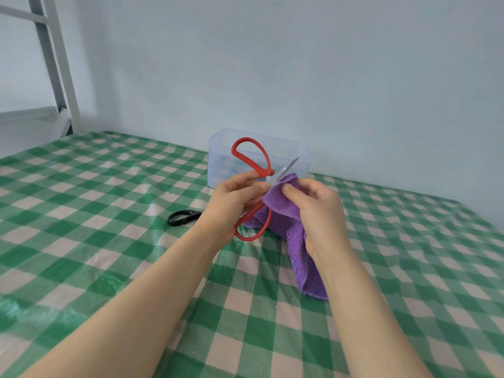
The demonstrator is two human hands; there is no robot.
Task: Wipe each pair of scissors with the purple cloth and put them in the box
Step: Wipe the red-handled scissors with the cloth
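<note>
- head view, the only one there is: left hand (234,203) is curled round the red scissors (266,160) about where the handles meet the pivot, held up off the green check tablecloth (109,214)
- scissors look splayed open, one red loop sticking up toward the far side, the other hanging down near the wrist
- right hand (321,211) pinches a fold of the purple cloth (283,208) between thumb and fingers, right at the base of the blade; the rest of the cloth hangs down to the table
- the bit that matters imo: the bare blade runs up and far-right out of the cloth, so the wipe would want to go along that line, out toward the tip and away from the left hand's grip
- the clear box (275,148) sits right behind the hands on the far side, against the wall, so it's a short reach forward for the left hand. There's something bluish inside, can't tell what
- black scissors (195,214) lie on the table just left of the left wrist, only the handle loop shows, not wiped yet I'd guess
- no brands, labels or readable writing anywhere
</note>
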